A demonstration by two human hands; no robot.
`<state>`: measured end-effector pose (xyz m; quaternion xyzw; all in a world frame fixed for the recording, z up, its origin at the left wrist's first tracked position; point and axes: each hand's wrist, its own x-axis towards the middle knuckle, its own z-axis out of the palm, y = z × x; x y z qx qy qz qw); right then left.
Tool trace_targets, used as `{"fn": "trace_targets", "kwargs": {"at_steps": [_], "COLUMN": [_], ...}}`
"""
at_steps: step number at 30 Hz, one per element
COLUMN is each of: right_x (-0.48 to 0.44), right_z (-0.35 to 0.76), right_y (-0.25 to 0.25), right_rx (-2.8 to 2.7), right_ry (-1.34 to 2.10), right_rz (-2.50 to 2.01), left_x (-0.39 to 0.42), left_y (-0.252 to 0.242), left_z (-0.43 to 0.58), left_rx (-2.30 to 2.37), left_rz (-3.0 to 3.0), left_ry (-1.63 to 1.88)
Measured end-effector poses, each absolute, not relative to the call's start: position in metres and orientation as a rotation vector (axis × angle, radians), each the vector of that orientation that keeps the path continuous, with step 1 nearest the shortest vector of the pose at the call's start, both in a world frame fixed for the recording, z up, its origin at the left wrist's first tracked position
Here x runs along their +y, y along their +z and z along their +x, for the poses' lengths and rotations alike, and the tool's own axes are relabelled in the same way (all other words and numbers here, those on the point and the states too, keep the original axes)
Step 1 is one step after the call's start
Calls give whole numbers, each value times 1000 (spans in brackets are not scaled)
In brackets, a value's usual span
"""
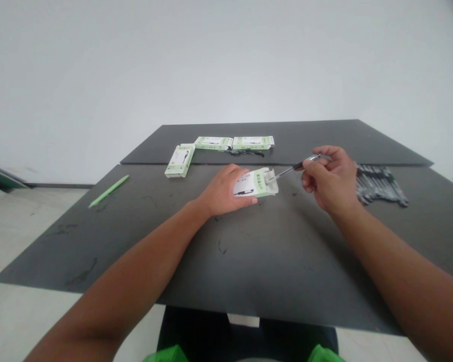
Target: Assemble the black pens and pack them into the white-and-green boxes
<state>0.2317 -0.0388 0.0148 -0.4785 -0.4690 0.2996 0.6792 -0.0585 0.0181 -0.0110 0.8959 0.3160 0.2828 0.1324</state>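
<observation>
My left hand (226,191) is closed around a small white and green pen box (253,183) above the middle of the dark table. The box's open end, with its flaps spread, faces right. Between the thumb and fingers of my right hand (330,176) is a pen (298,165) with a clear barrel and a black grip. Its thin tip points left and reaches the box's opening; whether it is inside, I cannot tell. A row of similar clear and black pens (381,185) lies to the right, partly behind my right hand.
Further back lie three more pen boxes, one at left (180,161), one in the centre (213,143) and one to its right (252,143). Some dark pens (245,152) rest in front of them. A green pen (109,191) lies on the left of the table (249,261). A white wall stands behind.
</observation>
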Motion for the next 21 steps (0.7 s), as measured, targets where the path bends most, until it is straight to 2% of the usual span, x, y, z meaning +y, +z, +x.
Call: {"fn": "trace_targets", "kwargs": {"at_steps": [16,21], "right_x": [-38,-40], "right_z": [231,230], "right_y": [12,9], "right_rx": [-1037,-1137], "right_ry": [625,722], "right_rz": [-1070,-1088], "left_x": [17,17], "left_y": [-10,-10], "left_z": [-59,-58], "left_rx": [919,922], "left_rz": [2590,2589], "left_ry": [828,818]}}
